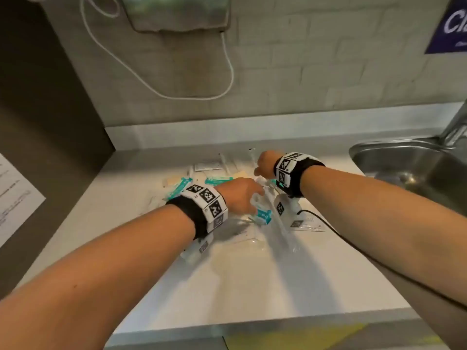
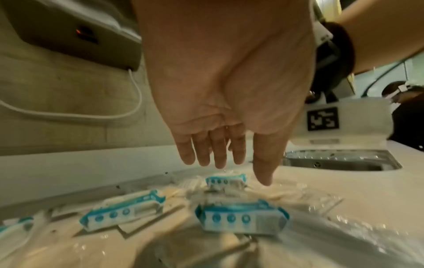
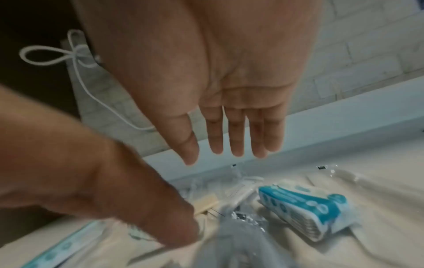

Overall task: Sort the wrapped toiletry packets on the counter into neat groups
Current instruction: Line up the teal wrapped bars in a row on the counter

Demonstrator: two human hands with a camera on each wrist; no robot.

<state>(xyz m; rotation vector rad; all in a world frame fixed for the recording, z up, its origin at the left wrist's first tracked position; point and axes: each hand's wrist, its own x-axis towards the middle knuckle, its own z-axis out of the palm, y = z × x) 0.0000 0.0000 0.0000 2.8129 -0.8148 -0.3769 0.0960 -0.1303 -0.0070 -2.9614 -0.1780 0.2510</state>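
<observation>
A loose pile of wrapped toiletry packets [image 1: 227,198] lies on the pale counter [image 1: 227,286]. It holds teal-and-white packets [image 2: 241,217] [image 3: 305,208], clear-wrapped long items [image 1: 280,223], flat white sachets [image 1: 208,165] and beige pieces [image 1: 240,174]. My left hand [image 1: 249,198] hovers low over the pile's middle, fingers [image 2: 218,154] straight and holding nothing. My right hand [image 1: 260,168] hangs over the far right of the pile, its fingers [image 3: 236,141] also straight and empty. In the right wrist view my left hand [image 3: 114,181] reaches down beside the clear wrappers.
A steel sink [image 1: 366,150] with a tap [image 1: 454,122] lies at the right. A white cable [image 1: 227,72] hangs from a wall unit [image 1: 177,13]. A printed sheet [image 1: 15,198] hangs on the dark panel at the left. A black cable [image 1: 328,223] trails from my right wrist.
</observation>
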